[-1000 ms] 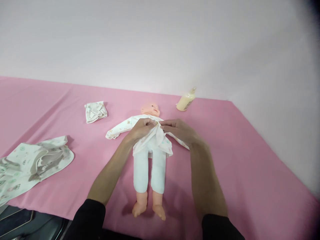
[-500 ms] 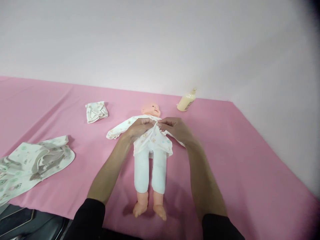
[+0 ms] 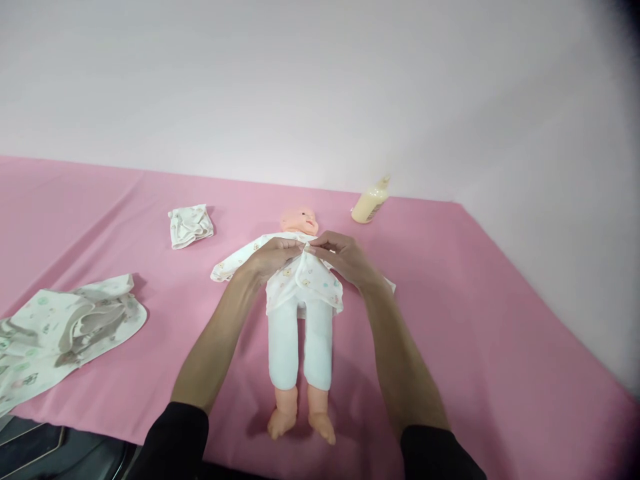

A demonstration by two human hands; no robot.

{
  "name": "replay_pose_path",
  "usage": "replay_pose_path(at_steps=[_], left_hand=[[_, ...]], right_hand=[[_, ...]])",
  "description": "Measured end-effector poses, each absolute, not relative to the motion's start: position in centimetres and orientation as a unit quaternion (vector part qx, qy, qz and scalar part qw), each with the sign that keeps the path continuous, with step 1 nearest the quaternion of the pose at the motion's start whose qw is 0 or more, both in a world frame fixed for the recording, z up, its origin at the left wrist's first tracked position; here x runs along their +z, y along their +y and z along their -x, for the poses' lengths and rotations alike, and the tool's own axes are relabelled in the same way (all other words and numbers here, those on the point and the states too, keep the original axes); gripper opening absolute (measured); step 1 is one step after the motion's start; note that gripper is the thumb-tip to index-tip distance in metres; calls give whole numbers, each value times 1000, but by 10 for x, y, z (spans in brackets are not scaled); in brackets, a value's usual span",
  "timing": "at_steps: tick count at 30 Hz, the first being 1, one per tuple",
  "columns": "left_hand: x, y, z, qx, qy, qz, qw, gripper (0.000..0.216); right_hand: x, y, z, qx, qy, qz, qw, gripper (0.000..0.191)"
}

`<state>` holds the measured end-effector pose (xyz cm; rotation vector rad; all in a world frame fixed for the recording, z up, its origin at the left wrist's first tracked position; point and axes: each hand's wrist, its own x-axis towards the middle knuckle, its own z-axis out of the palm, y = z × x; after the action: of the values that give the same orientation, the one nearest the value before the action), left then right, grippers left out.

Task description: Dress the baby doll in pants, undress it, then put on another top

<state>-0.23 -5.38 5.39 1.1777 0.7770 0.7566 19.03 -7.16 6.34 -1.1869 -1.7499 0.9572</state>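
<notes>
A baby doll [image 3: 300, 353] lies on its back on the pink cloth, its head away from me and its bare feet towards me. It wears a white patterned baby shirt [image 3: 320, 287] with long sleeves spread to both sides. My left hand [image 3: 275, 257] pinches the shirt's front edge at the chest. Right beside it, my right hand [image 3: 343, 257] pinches the same spot, the fingertips of both hands nearly meeting. Below the pinch the two front flaps overlap. Whatever fastening lies between my fingers is hidden.
A pump bottle [image 3: 370, 204] of pale yellow liquid lies tilted behind the doll on the right. Left of the doll is a folded white cloth [image 3: 191, 225]. Nearer on the left lies a crumpled patterned garment [image 3: 75, 333]. A phone [image 3: 30, 448] sits at the lower left corner.
My hands stay at the shirt's chest, shifting very slightly. The front flap hangs flatter over the other, and more of the sleeve on the right shows beyond my right wrist.
</notes>
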Motion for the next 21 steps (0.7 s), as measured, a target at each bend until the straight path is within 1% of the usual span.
replay_pose_path(at_steps=[6,12,16,21], left_hand=[[66,-62,1,333,388,-541,667,28],[75,-68,1,323,400,-563,647,42],[83,-74,-1,303,428,-574,629,40],[82,-73,-4,299,446,-594,599,33]], right_hand=[[65,-71,-191,363,-716,451,391,30],[66,-70,-191,312,-743,450,384,22],[61,-70,-189,254,-775,426,391,17],[50,-74,-185,140,-812,404,398,14]])
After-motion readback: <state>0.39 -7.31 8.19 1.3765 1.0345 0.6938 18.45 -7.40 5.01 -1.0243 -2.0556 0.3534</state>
